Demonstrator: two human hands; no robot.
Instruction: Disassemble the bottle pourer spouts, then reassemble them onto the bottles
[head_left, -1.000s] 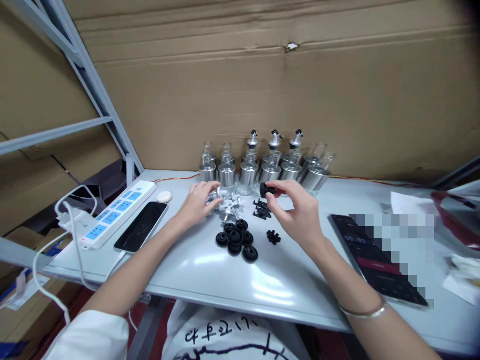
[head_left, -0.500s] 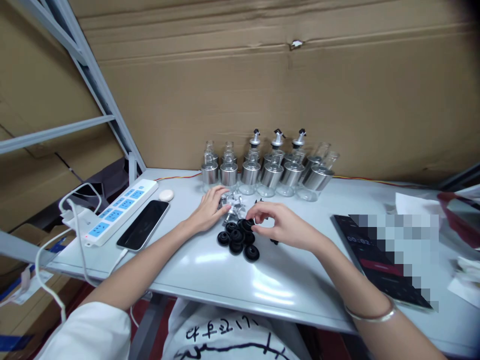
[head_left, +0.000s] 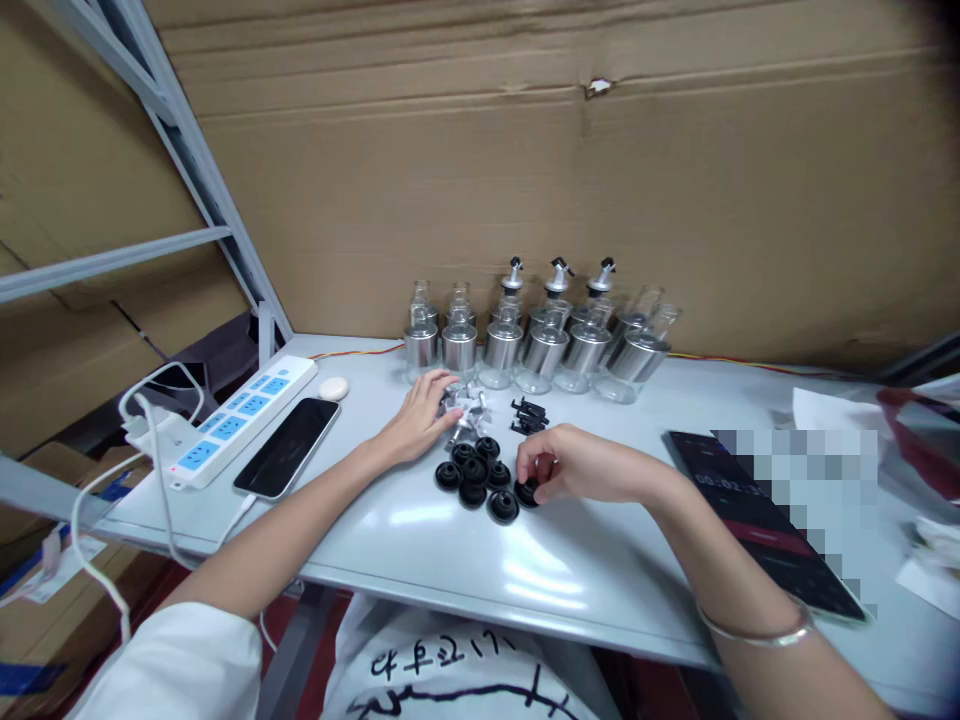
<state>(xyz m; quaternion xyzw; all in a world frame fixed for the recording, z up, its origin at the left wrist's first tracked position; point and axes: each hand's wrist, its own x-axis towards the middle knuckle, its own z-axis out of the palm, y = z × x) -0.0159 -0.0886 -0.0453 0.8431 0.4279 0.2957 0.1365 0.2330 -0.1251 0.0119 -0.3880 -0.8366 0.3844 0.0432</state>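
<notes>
My left hand (head_left: pixel 421 418) rests on the table with its fingers apart, beside a small pile of silvery spout pieces (head_left: pixel 469 412). Fingertips of my right hand (head_left: pixel 562 465) are closed on a black round stopper (head_left: pixel 527 492), low at the right edge of the stopper group. Several other black stoppers (head_left: pixel 473 471) lie bunched in front of the silvery pieces. Small black clips (head_left: pixel 529 414) lie just beyond my right hand. Behind them stand glass bottles with metal bands (head_left: pixel 545 350); three at the back carry pour spouts (head_left: pixel 558 275).
On the left are a white power strip (head_left: pixel 244 422), a phone (head_left: pixel 287 448) and a round white object (head_left: pixel 334 388). A dark tablet-like device (head_left: pixel 757 520) lies at the right, with paper (head_left: pixel 838 420) beyond it. Cardboard (head_left: pixel 450 160) stands behind the table.
My right hand has moved towards me and to the right with a black stopper, from atop the group to its right side. The black clips are now uncovered. My left hand stays put.
</notes>
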